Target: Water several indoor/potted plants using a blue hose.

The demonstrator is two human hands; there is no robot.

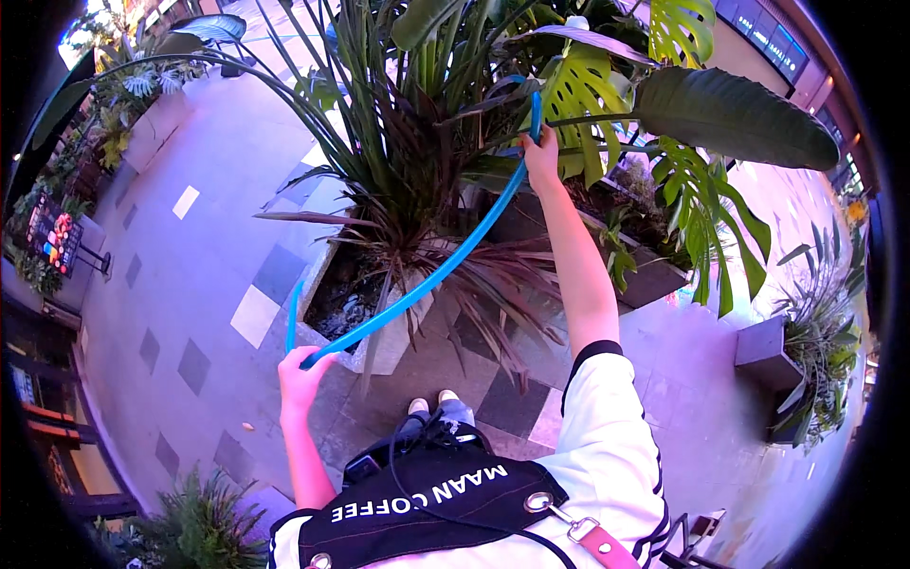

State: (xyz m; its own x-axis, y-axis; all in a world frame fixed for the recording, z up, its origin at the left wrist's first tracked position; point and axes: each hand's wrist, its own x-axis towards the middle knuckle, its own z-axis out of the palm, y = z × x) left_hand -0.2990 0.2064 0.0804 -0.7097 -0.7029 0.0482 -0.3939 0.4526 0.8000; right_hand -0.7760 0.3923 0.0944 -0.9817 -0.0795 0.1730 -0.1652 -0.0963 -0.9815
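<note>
A blue hose [434,277] arcs between my hands in front of a large potted plant. My left hand [302,366] is closed round its lower part, beside the near left corner of a pale planter [387,352]; a further length of hose rises behind that hand. Higher up, my right hand [540,153] grips the hose among the leaves, close to a yellow-green monstera leaf [579,99]. The hose's end past my right hand is partly hidden by foliage. Long reddish leaves [498,277] droop over the planter's rim, and dark soil [341,299] shows inside it.
A broad dark leaf [739,117] reaches out right of my right hand. Another planter [771,355] with plants stands at the right. Tiled floor [178,313] extends to the left, where a sign on a stand [53,235] and a further planter [156,131] are. Bushy plants [206,523] are at lower left.
</note>
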